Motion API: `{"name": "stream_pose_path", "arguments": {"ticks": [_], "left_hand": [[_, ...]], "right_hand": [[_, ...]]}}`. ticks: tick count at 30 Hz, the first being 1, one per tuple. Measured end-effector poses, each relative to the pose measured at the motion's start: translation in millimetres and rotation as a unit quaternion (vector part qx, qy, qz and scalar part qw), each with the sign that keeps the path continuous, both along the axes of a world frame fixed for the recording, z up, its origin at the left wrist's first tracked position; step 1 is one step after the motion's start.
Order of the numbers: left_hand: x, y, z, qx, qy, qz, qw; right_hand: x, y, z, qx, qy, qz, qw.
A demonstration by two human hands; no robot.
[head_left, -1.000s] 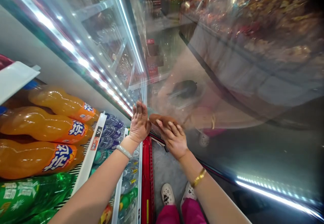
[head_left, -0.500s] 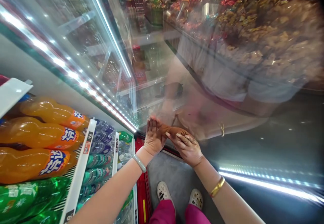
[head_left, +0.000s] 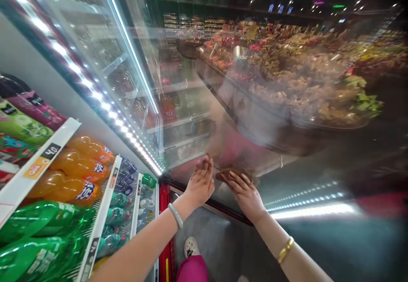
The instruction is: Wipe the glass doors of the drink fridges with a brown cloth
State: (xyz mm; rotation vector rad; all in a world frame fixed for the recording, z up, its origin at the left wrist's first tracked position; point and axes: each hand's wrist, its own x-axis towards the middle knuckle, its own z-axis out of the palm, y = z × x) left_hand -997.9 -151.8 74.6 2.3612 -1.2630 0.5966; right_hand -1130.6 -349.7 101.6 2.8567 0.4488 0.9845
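Note:
A large glass door (head_left: 306, 171) of a drinks cooler fills the middle and right, full of reflections. Low on the glass, my right hand (head_left: 244, 190) presses a brown cloth (head_left: 227, 174) flat under its fingers. Just left of it my left hand (head_left: 200, 183) rests its fingertips against the glass, palm facing the pane, with nothing in it. A small gap separates the two hands. A pale bangle circles my left wrist and a gold bracelet my right one.
Cooler shelves on the left hold orange soda bottles (head_left: 78, 167), green bottles (head_left: 41, 227) and smaller bottles behind price rails (head_left: 95, 231). A bright light strip (head_left: 102, 101) runs along the cooler's edge. My shoe (head_left: 191, 246) stands on the grey floor below.
My hands have moved apart, the right one shifting slightly down and right with the cloth. The camera view has tilted up, showing more reflected produce and ceiling lights.

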Motion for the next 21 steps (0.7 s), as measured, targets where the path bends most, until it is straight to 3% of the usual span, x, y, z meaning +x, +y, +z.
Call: {"name": "stream_pose_path", "arguments": {"ticks": [3,5,8,11,13,15,18,21], "left_hand": [[-26,-26,37.3,0.012,-0.055,-0.078,0.995],[-39,-42,66.3,-0.005,-0.086,-0.102,0.991],[-61,-63,115.2,-0.05,-0.118,-0.131,0.983],[-91,-84,165.6,-0.093,-0.141,-0.166,0.972],[-116,-99,194.1,-0.107,-0.166,-0.2,0.96],[-141,-115,213.4,-0.106,-0.194,-0.242,0.945],[-174,-135,222.1,-0.1,-0.219,-0.283,0.928],[-198,-150,220.8,-0.11,-0.232,-0.261,0.931]], "right_hand": [[-19,-6,30.6,0.032,0.001,-0.005,0.999],[-33,-5,58.0,0.142,-0.017,-0.016,0.99],[-65,-6,108.7,0.336,-0.098,-0.042,0.936],[-116,-24,159.6,0.423,-0.182,-0.029,0.887],[-153,-44,183.2,0.426,-0.255,-0.014,0.868],[-181,-66,193.4,0.377,-0.325,-0.012,0.867],[-201,-93,187.7,0.256,-0.334,-0.027,0.907],[-202,-106,179.4,0.172,-0.302,-0.026,0.937]]}}
